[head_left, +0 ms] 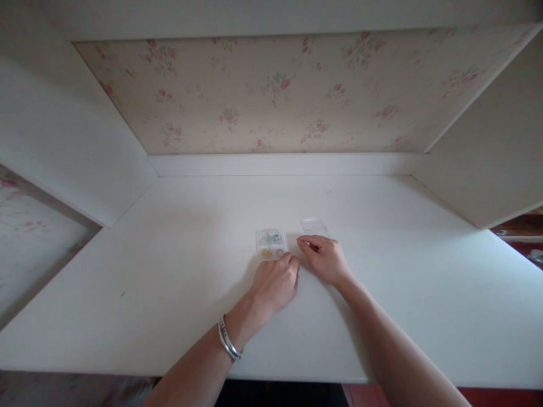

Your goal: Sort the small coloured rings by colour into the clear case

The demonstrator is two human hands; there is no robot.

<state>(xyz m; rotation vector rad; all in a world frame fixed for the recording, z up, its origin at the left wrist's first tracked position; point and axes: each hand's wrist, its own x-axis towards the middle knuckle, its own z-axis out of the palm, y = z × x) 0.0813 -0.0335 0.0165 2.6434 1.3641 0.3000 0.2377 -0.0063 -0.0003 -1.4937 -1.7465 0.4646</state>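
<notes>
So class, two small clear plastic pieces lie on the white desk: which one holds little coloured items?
The left clear piece, by the left hand, holds small rings or beads; the one beyond the right hand looks bare.

Both forearms stretched forward; left hand (275,282) knuckles up, fingers curled; right hand (324,257) fingers pinched together.

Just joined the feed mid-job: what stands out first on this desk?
Two bare hands meet at the middle of the white desk. The left hand, with a silver bracelet on its wrist, touches the near edge of a small clear box holding tiny coloured bits. The right hand rests just right of it, fingers curled, by a clear lid. Behind, rose-patterned wallpaper fills the alcove.
</notes>
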